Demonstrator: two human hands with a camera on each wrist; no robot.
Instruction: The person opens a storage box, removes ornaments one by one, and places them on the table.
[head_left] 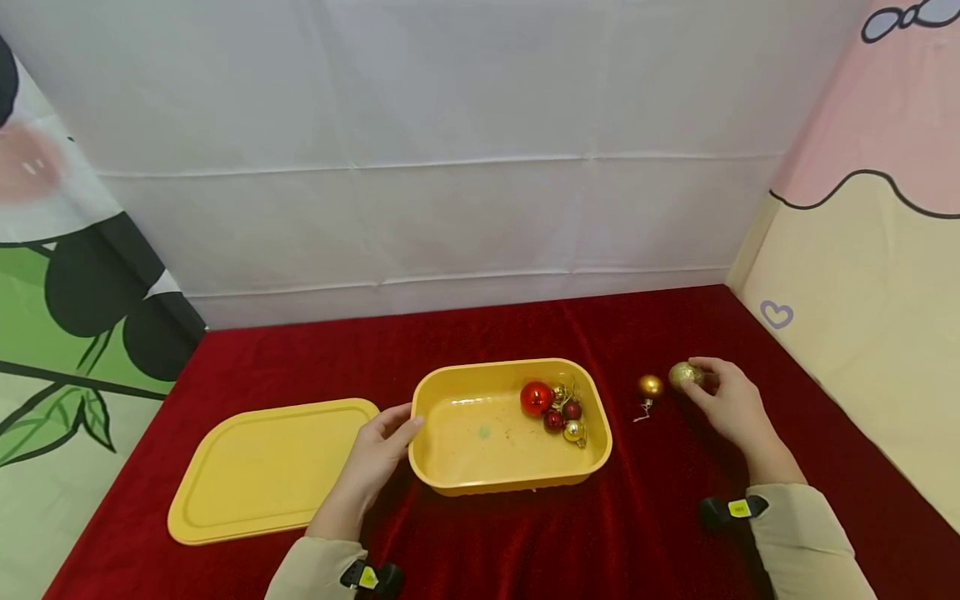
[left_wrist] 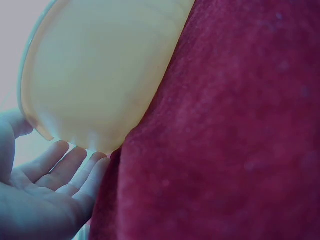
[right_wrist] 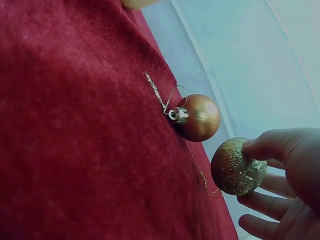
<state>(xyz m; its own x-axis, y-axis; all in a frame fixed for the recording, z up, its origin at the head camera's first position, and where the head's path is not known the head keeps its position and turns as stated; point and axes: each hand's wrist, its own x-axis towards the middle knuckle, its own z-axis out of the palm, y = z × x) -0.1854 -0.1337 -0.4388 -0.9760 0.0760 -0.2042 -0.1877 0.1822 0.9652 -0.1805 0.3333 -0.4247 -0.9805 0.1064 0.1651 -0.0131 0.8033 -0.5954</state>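
My left hand (head_left: 380,450) grips the left end of a yellow plastic box (head_left: 465,481), thumb at the rim and fingers against the outer wall. Inside the box, toward its right end, lie a bright red Christmas ball (head_left: 536,398) and several smaller dark red and gold balls. On the right, my right hand (head_left: 731,404) pinches a glittery gold Christmas ball (right_wrist: 237,167) between thumb and fingers; a gold string loop hangs by it. Just left of that ball, a smooth gold Christmas ball (right_wrist: 200,119) with a silver cap and string rests on the cloth.
A yellow lid (head_left: 270,471) lies flat left of the box, partly behind my left forearm. Dark red velvet cloth (head_left: 480,550) covers the table. A white sheet (head_left: 465,208) hangs behind it, with printed cloth (head_left: 862,333) along the right side.
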